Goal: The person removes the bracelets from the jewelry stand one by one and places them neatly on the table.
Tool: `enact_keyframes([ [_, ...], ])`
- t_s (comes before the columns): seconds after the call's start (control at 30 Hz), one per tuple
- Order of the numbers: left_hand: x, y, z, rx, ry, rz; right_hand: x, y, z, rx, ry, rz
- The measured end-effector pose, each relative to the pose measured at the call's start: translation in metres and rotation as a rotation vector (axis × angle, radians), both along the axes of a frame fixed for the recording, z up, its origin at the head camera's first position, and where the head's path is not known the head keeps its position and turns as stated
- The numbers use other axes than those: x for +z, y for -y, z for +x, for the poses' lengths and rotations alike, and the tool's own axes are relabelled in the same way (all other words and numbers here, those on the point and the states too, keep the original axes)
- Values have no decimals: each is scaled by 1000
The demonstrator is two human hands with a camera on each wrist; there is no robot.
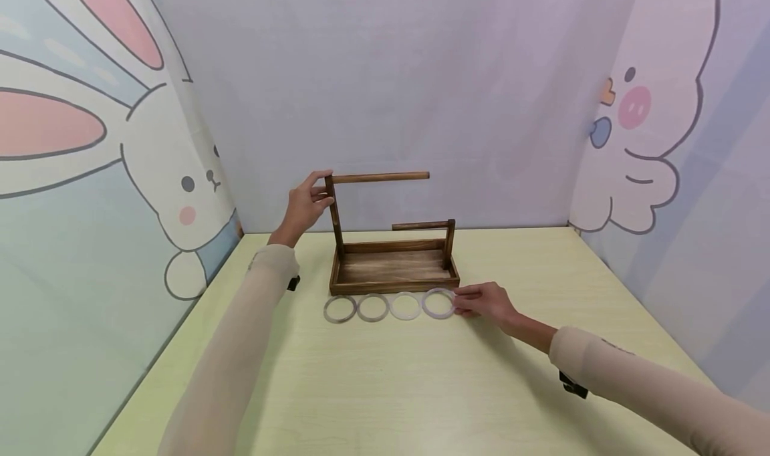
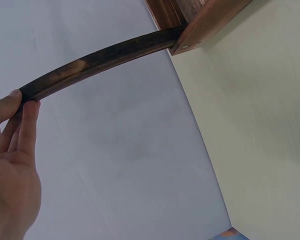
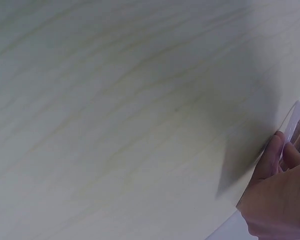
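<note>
A dark wooden bangle stand point(image 1: 337, 208) with a tray base, one tall post and one short post sits towards the back of the table. My left hand point(image 1: 303, 205) grips the top of its tall left post, thumb and fingers on either side of the wood in the left wrist view. In front of the tray lies a row of several pale bangles point(image 1: 373, 307). At the row's right end, my right hand point(image 1: 488, 303) pinches the rim of a pale lilac bangle point(image 1: 439, 317) between thumb and fingers. That rim point(image 3: 291, 120) shows at the fingertips in the right wrist view.
The pale wood-grain table point(image 1: 385, 389) extends in front of the row and to both sides. Behind it hangs a plain light curtain point(image 1: 385, 75). Cartoon-printed side panels, a rabbit point(image 1: 156, 175) at left and a white character point(image 1: 637, 162) at right, border the table.
</note>
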State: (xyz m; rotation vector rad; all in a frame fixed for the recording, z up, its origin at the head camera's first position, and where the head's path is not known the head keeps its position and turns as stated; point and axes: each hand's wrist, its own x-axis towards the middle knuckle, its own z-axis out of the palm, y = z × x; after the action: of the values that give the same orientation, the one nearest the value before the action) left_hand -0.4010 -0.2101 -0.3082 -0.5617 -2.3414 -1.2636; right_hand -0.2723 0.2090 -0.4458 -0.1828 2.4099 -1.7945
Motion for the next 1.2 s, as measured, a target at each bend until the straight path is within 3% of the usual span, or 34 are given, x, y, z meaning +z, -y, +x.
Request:
enact_keyframes([
  [0.83, -1, 2, 1, 6, 13, -14, -7, 1, -3, -79, 27, -25],
  [1.2, -1, 5, -6, -13, -9, -36, 8, -16, -5, -23, 3, 34],
])
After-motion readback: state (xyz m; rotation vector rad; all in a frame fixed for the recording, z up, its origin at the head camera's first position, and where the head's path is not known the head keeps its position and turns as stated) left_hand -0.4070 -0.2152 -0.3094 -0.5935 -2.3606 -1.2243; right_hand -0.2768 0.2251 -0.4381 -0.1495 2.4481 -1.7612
